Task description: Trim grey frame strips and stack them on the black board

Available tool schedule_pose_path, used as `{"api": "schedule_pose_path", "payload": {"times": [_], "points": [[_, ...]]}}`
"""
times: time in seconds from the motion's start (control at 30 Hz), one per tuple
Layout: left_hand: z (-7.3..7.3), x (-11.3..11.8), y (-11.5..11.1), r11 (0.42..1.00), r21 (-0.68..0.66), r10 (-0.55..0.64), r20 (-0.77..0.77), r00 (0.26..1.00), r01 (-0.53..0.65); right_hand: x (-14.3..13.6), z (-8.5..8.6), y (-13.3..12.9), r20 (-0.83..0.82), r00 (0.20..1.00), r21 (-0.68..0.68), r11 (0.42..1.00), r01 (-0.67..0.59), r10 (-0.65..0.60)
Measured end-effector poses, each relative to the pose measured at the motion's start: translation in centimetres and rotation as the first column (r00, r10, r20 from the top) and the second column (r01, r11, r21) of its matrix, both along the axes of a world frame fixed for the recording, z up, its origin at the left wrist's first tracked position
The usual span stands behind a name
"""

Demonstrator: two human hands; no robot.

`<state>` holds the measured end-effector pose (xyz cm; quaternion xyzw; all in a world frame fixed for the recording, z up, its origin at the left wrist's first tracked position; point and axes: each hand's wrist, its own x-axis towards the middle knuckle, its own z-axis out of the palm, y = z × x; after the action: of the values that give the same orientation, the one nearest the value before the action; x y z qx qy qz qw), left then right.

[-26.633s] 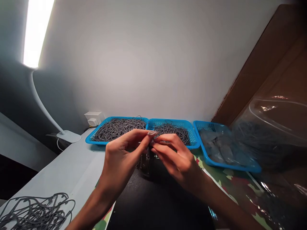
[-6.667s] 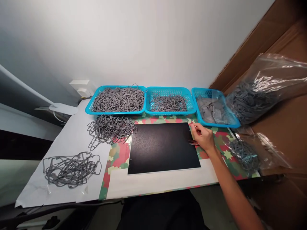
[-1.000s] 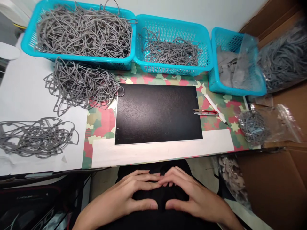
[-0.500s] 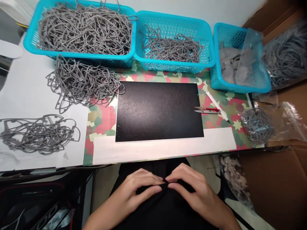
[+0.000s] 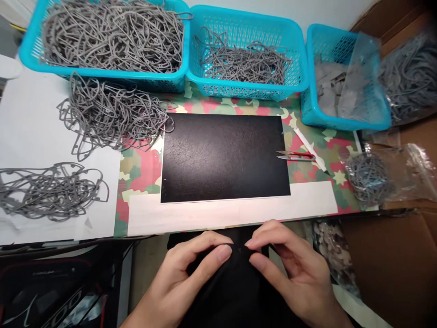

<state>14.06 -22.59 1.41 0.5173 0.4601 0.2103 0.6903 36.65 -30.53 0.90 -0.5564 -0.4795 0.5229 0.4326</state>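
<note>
Both my hands are over the black cloth (image 5: 235, 291) on my lap, just in front of the table edge. My left hand (image 5: 194, 264) has its thumb and forefinger tips close together on the cloth, apparently pinching it. My right hand (image 5: 290, 264) is beside it, thumb and forefinger apart, with nothing visible between them. A short gap separates the two hands. Beyond them on the table lies a black board (image 5: 225, 157). Red-handled thread snips (image 5: 297, 156) lie across its right edge, beside a white pen-shaped knife (image 5: 310, 150).
Blue baskets of grey looped pieces, a left basket (image 5: 119, 75) and a middle basket (image 5: 246, 89), line the back. A right basket (image 5: 344, 120) holds grey pieces and a plastic bag. Loose piles (image 5: 116, 114) lie left. A bagged bundle (image 5: 368, 177) is right, near cardboard (image 5: 385, 255).
My hands have moved apart and slightly upward from where their fingertips met on the black cloth. My right thumb and forefinger have opened. The view has shifted slightly.
</note>
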Motion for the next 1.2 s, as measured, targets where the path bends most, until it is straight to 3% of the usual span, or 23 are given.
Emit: {"api": "schedule_pose_path", "payload": {"times": [0.23,0.47,0.67,0.87,1.07,1.13,1.2], "points": [[0.5,0.8,0.8,0.998,0.059,0.030,0.027,0.999,-0.031,-1.2,0.2,2.2,-0.002,1.000,0.095,0.995,0.012,-0.012],[-0.9,1.1,0.0,0.990,0.125,0.067,0.018,0.998,-0.069,-1.3,-0.5,2.6,0.143,0.990,0.234,0.971,-0.039,0.006],[-1.8,0.9,-0.3,0.968,0.224,0.118,-0.018,0.993,-0.111,-2.3,-1.6,2.3,0.231,0.966,0.307,0.951,0.042,-0.118],[-2.0,1.3,0.1,0.976,0.167,0.143,-0.012,0.990,-0.139,-2.1,-2.4,2.9,0.502,0.849,0.508,0.851,-0.136,-0.164],[-3.5,2.1,1.2,0.982,0.081,0.177,-0.052,0.983,-0.172,-0.9,-3.6,4.3,0.563,0.816,0.584,0.762,-0.281,-0.131],[-4.1,2.1,1.5,0.980,0.110,0.173,-0.058,0.983,-0.166,-0.9,-3.8,4.5,0.487,0.865,0.545,0.815,-0.196,-0.118],[-4.5,1.9,1.6,0.974,0.161,0.172,-0.080,0.982,-0.158,-1.3,-3.7,4.6,0.325,0.937,0.380,0.925,-0.004,-0.130]]}}
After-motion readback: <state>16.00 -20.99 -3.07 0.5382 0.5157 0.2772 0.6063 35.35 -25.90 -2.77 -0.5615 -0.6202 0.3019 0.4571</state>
